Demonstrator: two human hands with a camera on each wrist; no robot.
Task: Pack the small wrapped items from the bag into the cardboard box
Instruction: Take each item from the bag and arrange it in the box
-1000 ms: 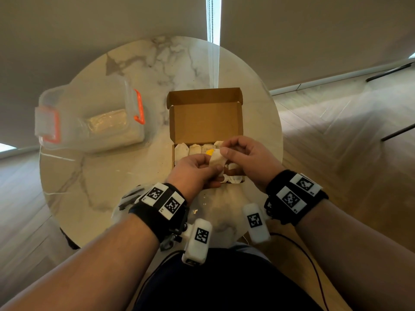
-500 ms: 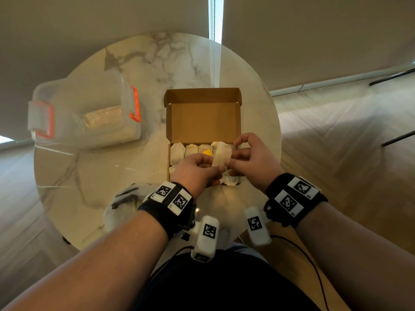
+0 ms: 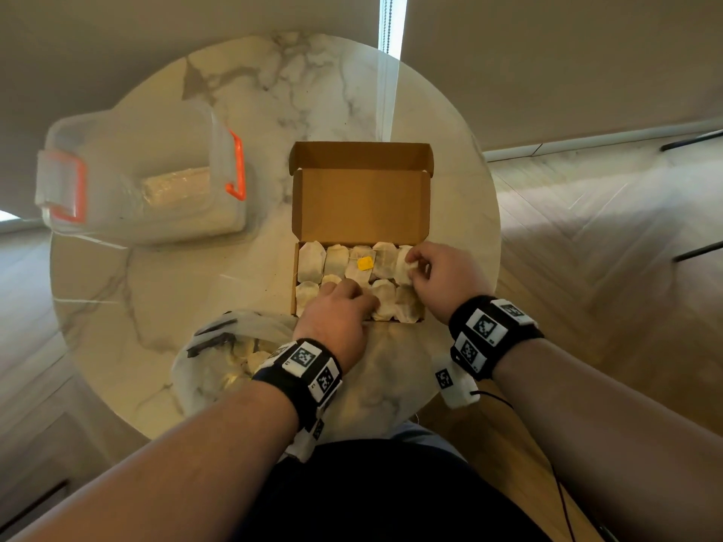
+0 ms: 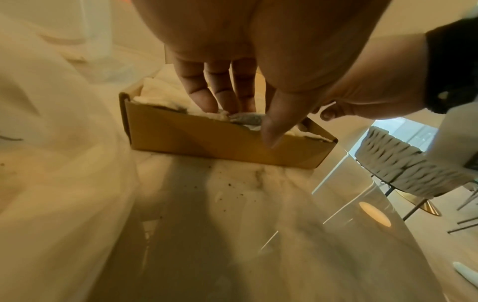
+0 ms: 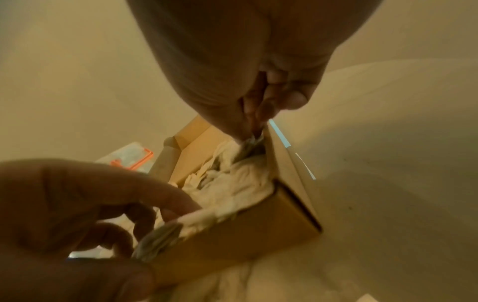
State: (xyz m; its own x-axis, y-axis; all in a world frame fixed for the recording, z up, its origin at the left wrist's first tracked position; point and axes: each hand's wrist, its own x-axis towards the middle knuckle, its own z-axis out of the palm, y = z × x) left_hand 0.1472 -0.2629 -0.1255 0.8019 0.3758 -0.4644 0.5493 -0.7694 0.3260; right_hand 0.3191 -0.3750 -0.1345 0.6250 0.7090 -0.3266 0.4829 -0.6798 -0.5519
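Observation:
An open cardboard box (image 3: 360, 205) stands mid-table with its lid upright. Two rows of pale wrapped packets (image 3: 336, 262) fill it, and one shows a yellow tag (image 3: 364, 263). My left hand (image 3: 352, 293) reaches into the near row; in the left wrist view my left hand (image 4: 245, 120) pinches a greyish packet (image 4: 248, 119) against the box's front wall (image 4: 207, 141). My right hand (image 3: 410, 266) pinches a packet (image 5: 249, 146) at the far right corner of the box (image 5: 245, 235). A translucent bag (image 3: 219, 346) with more packets lies near left.
A clear plastic tub (image 3: 137, 181) with orange latches sits at the left of the round marble table (image 3: 195, 287). The table edge runs close to the box's right side. A woven chair (image 4: 403, 163) stands beyond it, on the wooden floor.
Both hands held a packet together above the box's near edge. They have since parted and dropped into the box: the right to the far right corner, the left to the near row.

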